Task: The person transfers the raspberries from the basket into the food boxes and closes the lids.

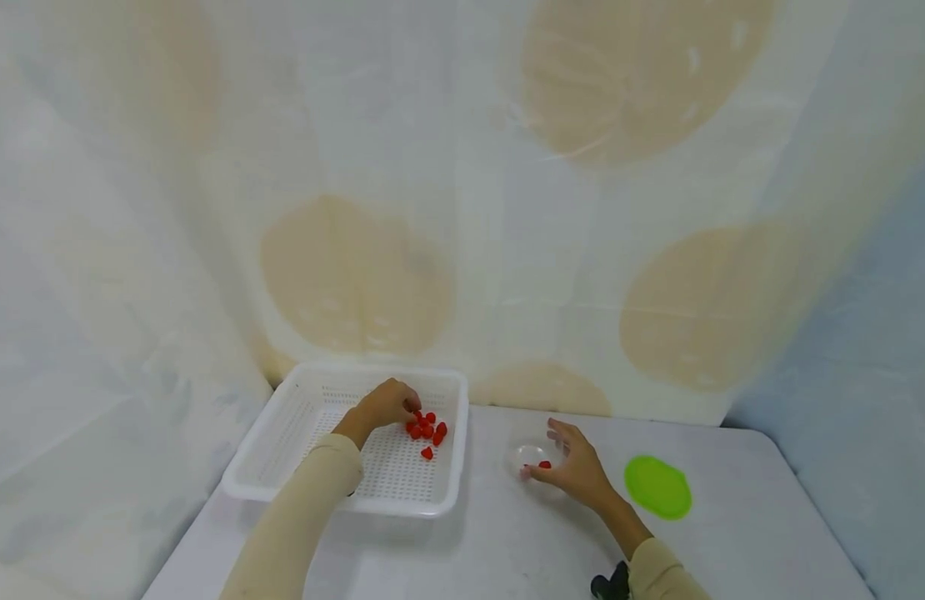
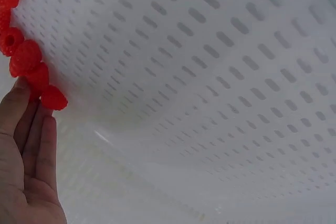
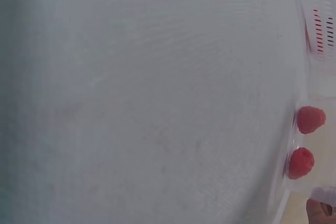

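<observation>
Two raspberries (image 3: 305, 140) show in the clear cup (image 1: 528, 457), its rim faint; right hand (image 1: 575, 468) fingers spread around it. Left hand (image 1: 387, 403) fingers hide whether they pinch the raspberry pile (image 1: 428, 428) in the white perforated tray (image 1: 297, 417).

Red raspberries (image 1: 428, 430), white perforated tray (image 1: 282, 433)

Plastic, fruit and cloth

The white perforated tray (image 1: 282, 450) looks like smooth matt plastic; the raspberries (image 2: 25, 59) are bumpy; the small clear container (image 1: 528, 456) glossy; the backdrop (image 1: 462, 208) cloth.
</observation>
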